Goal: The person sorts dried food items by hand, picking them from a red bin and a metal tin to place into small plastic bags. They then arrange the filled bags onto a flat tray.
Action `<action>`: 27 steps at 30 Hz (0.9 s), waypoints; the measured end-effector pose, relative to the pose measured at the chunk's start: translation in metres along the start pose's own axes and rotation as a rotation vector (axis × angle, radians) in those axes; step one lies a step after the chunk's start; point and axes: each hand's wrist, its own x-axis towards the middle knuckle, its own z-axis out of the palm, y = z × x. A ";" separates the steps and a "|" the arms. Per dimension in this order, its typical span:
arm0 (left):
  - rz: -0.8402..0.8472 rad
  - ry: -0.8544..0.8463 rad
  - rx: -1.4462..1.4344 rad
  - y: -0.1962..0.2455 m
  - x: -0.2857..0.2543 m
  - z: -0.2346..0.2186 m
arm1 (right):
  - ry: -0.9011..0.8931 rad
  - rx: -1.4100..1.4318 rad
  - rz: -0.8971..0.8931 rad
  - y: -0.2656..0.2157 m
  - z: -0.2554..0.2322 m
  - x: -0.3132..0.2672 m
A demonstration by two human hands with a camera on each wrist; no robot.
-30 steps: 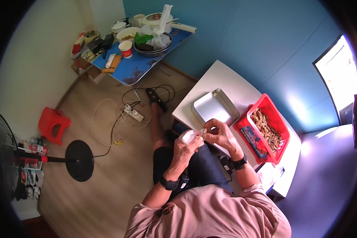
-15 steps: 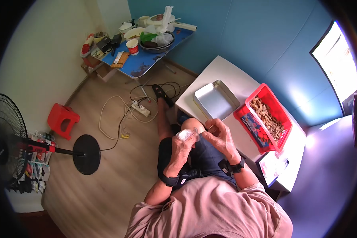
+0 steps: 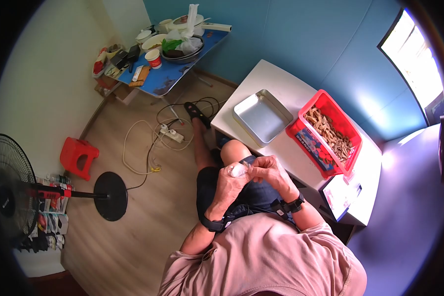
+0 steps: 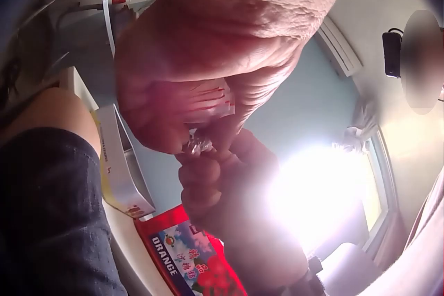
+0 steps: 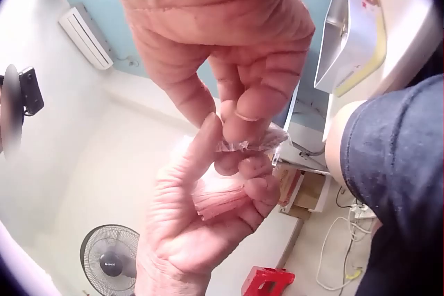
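Observation:
A small clear plastic bag (image 3: 238, 170) sits in the left hand (image 3: 227, 190), whose fingers curl round it above the lap. From the right, the right hand (image 3: 274, 173) meets it and pinches the bag's crinkled end between thumb and fingertips. In the right wrist view the crumpled plastic (image 5: 267, 140) pokes out beside the right fingertips, and a pale pink part with lines shows in the left palm. The left wrist view shows red lines on the bag (image 4: 205, 100); the rest is hidden by fingers. Both wrists wear black straps.
On the white table (image 3: 232, 116) to the right stand a rectangular metal tray (image 3: 264, 118) and a red basket (image 3: 303, 148) of brown dried pieces. A blue table (image 3: 175, 81) with bowls and a cup is ahead. A fan (image 3: 10, 182), red stool (image 3: 79, 158) and power strip (image 3: 171, 133) are leftward.
Half a second ago the right fingers were raised slightly apart from the bag; now they are back at its end, close against the left hand. The head view has shifted slightly.

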 end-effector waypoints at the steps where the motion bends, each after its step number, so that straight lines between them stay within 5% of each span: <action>1: -0.001 -0.005 0.000 -0.001 0.000 0.001 | -0.010 0.014 0.000 0.001 -0.002 0.000; 7: -0.124 -0.047 -0.201 -0.023 0.007 0.004 | 0.051 -0.017 -0.004 0.000 -0.009 -0.007; 11: -0.205 -0.004 -0.237 -0.022 0.010 0.006 | 0.190 -0.294 -0.232 0.002 -0.012 -0.013; 13: -0.129 0.106 -0.147 -0.017 0.011 0.010 | 0.253 -0.674 -0.578 -0.005 -0.012 -0.015; 17: -0.068 0.074 -0.182 -0.026 0.019 0.012 | 0.238 -0.669 -0.662 -0.003 -0.010 -0.016; 21: -0.066 0.059 -0.361 -0.019 0.023 0.020 | 0.419 -0.180 -0.392 0.005 -0.016 -0.013; 24: -0.072 0.013 -0.427 -0.017 0.029 0.024 | 0.122 0.084 -0.138 0.008 -0.036 -0.015; 27: -0.130 -0.023 -0.523 -0.026 0.038 0.031 | 0.139 0.224 -0.130 0.012 -0.042 -0.024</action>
